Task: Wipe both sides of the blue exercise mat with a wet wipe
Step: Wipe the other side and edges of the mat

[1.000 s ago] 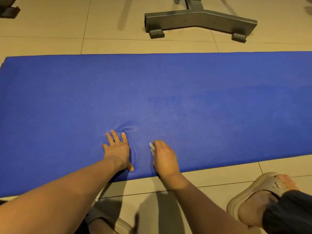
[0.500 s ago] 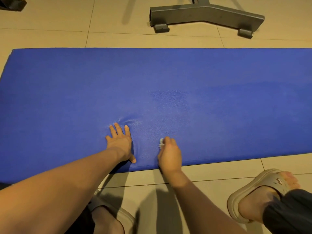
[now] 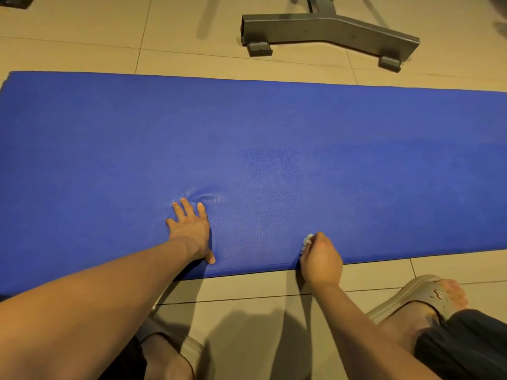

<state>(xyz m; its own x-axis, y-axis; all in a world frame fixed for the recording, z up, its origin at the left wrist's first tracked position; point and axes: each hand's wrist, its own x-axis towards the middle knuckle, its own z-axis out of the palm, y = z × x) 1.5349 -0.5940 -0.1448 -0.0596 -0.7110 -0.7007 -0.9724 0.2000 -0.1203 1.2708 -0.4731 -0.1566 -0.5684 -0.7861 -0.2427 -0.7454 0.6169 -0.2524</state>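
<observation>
- The blue exercise mat (image 3: 274, 127) lies flat on the tiled floor (image 3: 247, 294), with 1 side facing up and its near edge just in front of the person.
- The left hand (image 3: 190, 231) presses down with fingers (image 3: 186, 208) straight and spread, holding nothing. The mat dimples ahead of them. If that pressure eases, the mat may slide or bunch under the wiping strokes.
- The right hand (image 3: 321, 259) has its fingers curled round a small bunched wet wipe (image 3: 307, 239) close to the near edge. So little wipe shows that knuckles might rub the surface instead.
- A stroke running off the edge could drag the wipe across the floor and carry dirt back.
</observation>
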